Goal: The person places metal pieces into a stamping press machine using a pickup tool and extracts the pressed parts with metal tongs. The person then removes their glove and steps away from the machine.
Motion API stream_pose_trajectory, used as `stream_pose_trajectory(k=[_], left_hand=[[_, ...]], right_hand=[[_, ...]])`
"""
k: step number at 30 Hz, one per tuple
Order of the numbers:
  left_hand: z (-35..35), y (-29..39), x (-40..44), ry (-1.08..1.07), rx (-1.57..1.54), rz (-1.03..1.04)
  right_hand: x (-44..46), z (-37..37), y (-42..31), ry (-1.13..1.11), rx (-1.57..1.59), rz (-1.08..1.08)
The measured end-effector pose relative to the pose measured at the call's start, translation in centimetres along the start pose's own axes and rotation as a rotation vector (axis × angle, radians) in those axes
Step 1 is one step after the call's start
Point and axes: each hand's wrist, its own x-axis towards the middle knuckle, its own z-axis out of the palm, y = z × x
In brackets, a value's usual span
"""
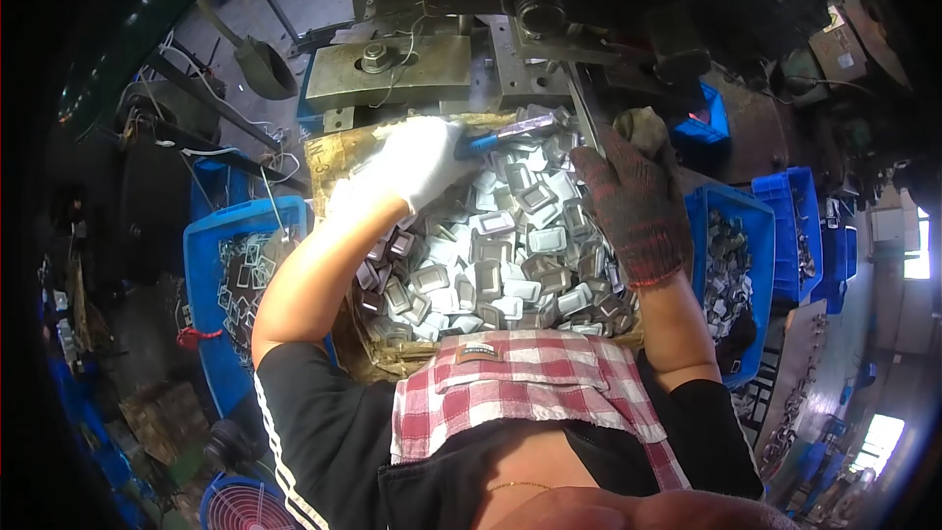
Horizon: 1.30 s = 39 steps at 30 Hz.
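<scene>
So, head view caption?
Left hand holding a blue-handled tool over heaped small parts, gloved right hand alongside.

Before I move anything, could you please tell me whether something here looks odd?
The left hand wears a white glove, but the right hand wears a dark, reddish one, so they look mismatched.

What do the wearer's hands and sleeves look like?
Left hand: white glove, details lost in glare. Right hand: dark knit glove, reddish toward the cuff. Both sleeves are black and short; the left sleeve has white stripes down its outer side.
</scene>
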Motion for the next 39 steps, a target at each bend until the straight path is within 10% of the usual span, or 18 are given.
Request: stream_pose_trajectory(k=[6, 11, 24, 30, 34, 39], left_hand=[[0.6, -2.2, 0.2, 0.145, -0.144, -0.04], [-1.3, -2.4, -2.6, 0.092, -0.853, -0.351], [-0.3, -1.5, -3.4, -0.069, -1.649, -0.228], [0.6, -4.2, -3.2, 0.005, -1.191, -0.165], [-3.8, -3.6, -1.4, 0.045, -0.027, -0.107], [-6.6, -0.6, 3.3, -0.059, 0.271, -0.064]], right_hand=[[0.4, -2.1, 0.8, 0.132, -0.159, -0.158], [-2.7, -5.4, -2.6, -0.306, 0.714, 0.726], [-5.4, -2.9, -4.5, -0.489, 0.886, 0.382], [-4.8, -3.4, -4.7, -0.46, 0.879, 0.46], [-4.6, -5.0, -3.6, -0.383, 0.761, 0.61], [-5.0, -5.0, -1.0, -0.183, 0.619, 0.571]])
